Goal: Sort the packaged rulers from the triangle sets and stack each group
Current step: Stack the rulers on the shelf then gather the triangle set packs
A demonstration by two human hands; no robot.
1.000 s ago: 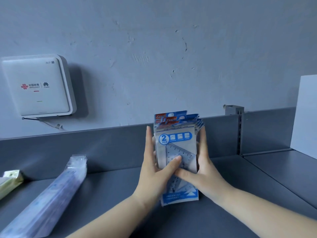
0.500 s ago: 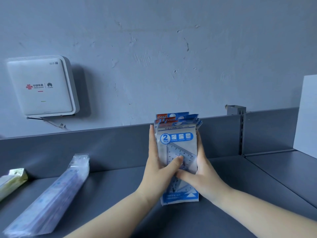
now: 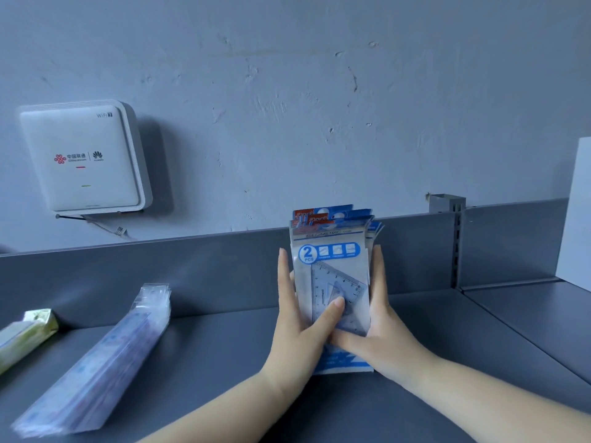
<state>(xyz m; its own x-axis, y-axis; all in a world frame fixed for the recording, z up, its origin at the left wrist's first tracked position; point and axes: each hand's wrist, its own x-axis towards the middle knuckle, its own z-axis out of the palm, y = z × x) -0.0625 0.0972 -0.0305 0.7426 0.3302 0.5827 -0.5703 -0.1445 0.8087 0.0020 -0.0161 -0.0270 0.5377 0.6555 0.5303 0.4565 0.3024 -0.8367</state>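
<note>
Basically both hands are squaring up the triangle sets: the bundle stands on its lower edge on the grey surface, upright, tops fanned a bit at the back. Left hand has fingers straight up along the left side of the bundle, thumb laid across the front pkg. Right hand mirrors it, fingers straight up the right side, thumb reaching under the left thumb at the front. So both are flat and pressed inward w/ the bundle sandwiched between them; not a curled grip as far as can be seen.

Vs a sec ago, almost nothing has moved. Same hold, same spot, bundle equally upright; the view has drifted slightly, that's about it. Means the step in hand is prob. evening the edges, not picking or moving.

Packaged rulers lie as one long stack well off to the left of the left hand, flat on the surface, apart from the triangle bundle and untouched. Further left of that, a yellow-green pack, not part of the job afaict. A white wifi box hangs on the wall up and left of the hands.

Judgement: sorting looks done, two groups separated. What's left is prob. laying the triangle bundle flat. Risk: slick pkgs sliding apart once the side pressure comes off.
</note>
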